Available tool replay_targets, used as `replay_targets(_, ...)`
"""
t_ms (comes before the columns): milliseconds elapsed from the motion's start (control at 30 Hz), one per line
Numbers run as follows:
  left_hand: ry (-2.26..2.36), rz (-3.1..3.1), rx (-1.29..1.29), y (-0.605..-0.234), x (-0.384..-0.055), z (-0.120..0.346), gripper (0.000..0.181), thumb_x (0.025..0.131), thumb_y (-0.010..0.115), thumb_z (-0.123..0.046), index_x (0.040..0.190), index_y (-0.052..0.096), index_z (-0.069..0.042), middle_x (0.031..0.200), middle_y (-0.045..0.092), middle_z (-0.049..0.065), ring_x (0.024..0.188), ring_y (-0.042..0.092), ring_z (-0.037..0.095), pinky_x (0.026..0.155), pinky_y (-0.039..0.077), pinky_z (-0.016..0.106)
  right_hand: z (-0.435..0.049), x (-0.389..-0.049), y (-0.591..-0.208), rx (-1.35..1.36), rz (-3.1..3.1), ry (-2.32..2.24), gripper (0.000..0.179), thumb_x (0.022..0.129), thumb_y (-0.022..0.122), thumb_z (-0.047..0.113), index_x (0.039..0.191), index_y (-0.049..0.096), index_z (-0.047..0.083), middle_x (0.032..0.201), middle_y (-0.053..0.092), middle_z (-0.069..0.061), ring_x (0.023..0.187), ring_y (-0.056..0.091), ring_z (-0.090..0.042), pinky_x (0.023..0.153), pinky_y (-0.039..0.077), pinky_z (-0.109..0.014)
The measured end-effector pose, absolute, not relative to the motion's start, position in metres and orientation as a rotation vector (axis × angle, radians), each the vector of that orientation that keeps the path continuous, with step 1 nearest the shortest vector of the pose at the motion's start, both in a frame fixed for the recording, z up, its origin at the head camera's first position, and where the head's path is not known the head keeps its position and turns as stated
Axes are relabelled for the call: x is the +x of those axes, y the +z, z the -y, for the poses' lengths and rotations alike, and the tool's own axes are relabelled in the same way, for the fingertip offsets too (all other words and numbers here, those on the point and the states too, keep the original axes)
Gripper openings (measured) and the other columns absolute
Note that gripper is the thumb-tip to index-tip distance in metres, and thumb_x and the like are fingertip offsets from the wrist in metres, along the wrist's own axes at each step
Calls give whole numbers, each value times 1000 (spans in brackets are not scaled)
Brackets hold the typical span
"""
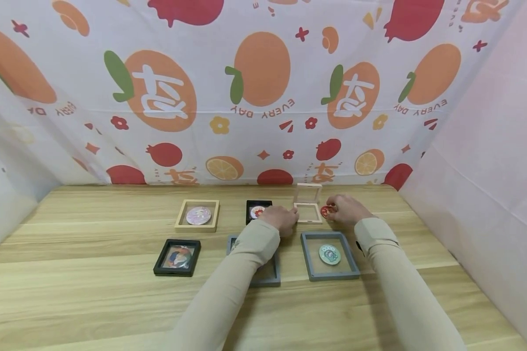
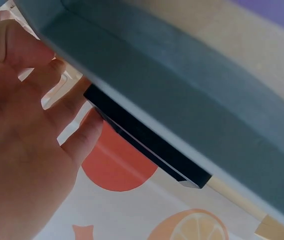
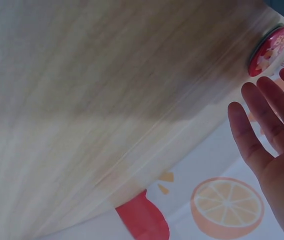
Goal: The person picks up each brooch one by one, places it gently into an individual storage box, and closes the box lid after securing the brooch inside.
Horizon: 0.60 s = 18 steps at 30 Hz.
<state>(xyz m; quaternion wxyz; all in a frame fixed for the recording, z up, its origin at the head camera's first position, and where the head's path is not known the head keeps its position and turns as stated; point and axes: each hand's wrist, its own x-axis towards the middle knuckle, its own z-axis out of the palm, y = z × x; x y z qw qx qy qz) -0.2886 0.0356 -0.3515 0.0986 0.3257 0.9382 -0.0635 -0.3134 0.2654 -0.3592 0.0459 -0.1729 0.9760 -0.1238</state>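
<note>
A small pale pink hinged display frame (image 1: 308, 213) lies with its lid (image 1: 308, 193) raised at the back. The fingertips of my left hand (image 1: 281, 218) touch its left edge, the fingers fairly straight. Just right of the frame, my right hand (image 1: 346, 209) pinches a round red badge (image 1: 326, 211) near the tabletop. In the right wrist view, the badge (image 3: 270, 51) shows at the top right, partly cut off, with the other fingers (image 3: 251, 137) spread below it. A black frame with a red-and-white badge (image 1: 257, 211) stands left of my left hand, which partly covers it.
Nearer me are a grey frame with a teal badge (image 1: 330, 254) and another grey frame (image 1: 272, 278), mostly under my left sleeve. On the left lie a wooden frame with a lilac badge (image 1: 198, 215) and a black frame (image 1: 177, 257). A fruit-print curtain (image 1: 263, 122) hangs behind.
</note>
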Motion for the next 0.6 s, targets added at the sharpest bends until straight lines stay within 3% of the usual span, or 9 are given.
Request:
replay_targets(100, -185, -2768, 964, -352, -289, -36, 49, 104, 51, -17, 153, 46, -15, 143, 57, 6, 97, 63, 21, 90, 54, 38, -266, -314, -362, -501, -2971, -374, 35, 88, 73, 8, 118, 65, -8, 99, 65, -16, 89, 59, -29, 83, 51, -47)
replay_targets(333, -156, -2766, 950, -350, -290, -35, 51, 104, 50, -14, 154, 44, -14, 140, 59, 9, 89, 58, 20, 89, 53, 38, -270, -316, -364, -494, -2962, -369, 34, 89, 74, 10, 117, 65, -7, 98, 64, -14, 88, 58, -28, 83, 51, -46)
replay_targets(400, -149, -2763, 946, -349, -290, -35, 52, 104, 51, -15, 155, 43, -13, 128, 64, 12, 87, 58, 21, 87, 54, 38, -271, -316, -365, -503, -2964, -370, 32, 89, 74, 9, 115, 65, -7, 98, 65, -14, 87, 58, -27, 82, 51, -46)
replay_targets(467, -148, -2762, 944, -350, -290, -36, 52, 104, 51, -16, 155, 43, -12, 123, 66, 13, 89, 59, 21, 88, 54, 38, -271, -316, -365, -505, -2967, -369, 32, 89, 75, 10, 115, 65, -7, 96, 65, -13, 85, 57, -26, 81, 50, -45)
replay_targets(600, -151, -2763, 938, -350, -290, -36, 52, 104, 52, -16, 155, 43, -12, 132, 63, 13, 102, 63, 24, 92, 53, 40, -271, -316, -367, -514, -2976, -344, 33, 89, 74, 10, 116, 64, -7, 91, 63, -10, 82, 56, -25, 78, 50, -44)
